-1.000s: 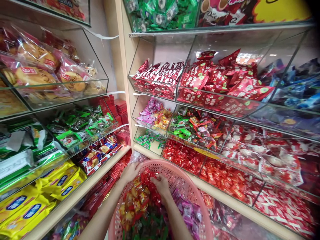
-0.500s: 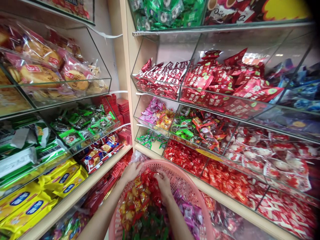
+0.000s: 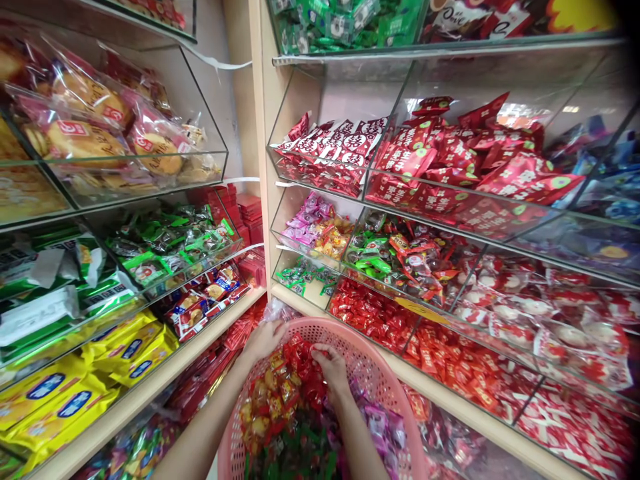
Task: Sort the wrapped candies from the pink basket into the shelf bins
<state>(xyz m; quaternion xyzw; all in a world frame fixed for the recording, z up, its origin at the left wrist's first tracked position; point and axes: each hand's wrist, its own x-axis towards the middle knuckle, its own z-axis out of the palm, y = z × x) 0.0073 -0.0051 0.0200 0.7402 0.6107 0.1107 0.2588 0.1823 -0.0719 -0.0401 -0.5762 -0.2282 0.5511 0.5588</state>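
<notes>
Inside the round pink perforated-plastic basket [image 3: 371, 357]: shiny red-wrapped candies [image 3: 300, 352], heaped without one long axis, lie just left of the bare right hand [image 3: 334, 371], the nearer one.
Far-left rim: bare left hand [image 3: 265, 340] lies at it.
Grip: right thumb and fingertips bunched; whether either hand clasps anything, I cannot tell.
Textures: crinkly gold-yellow packets [image 3: 273, 395], glossy lilac pouches [image 3: 381, 427].

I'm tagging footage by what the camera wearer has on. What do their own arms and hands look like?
The left hand and right hand are ungloved. Both the left forearm and right forearm look slender and bare: no sleeve, watch or bracelet shows. I can't make out any rings.
</notes>
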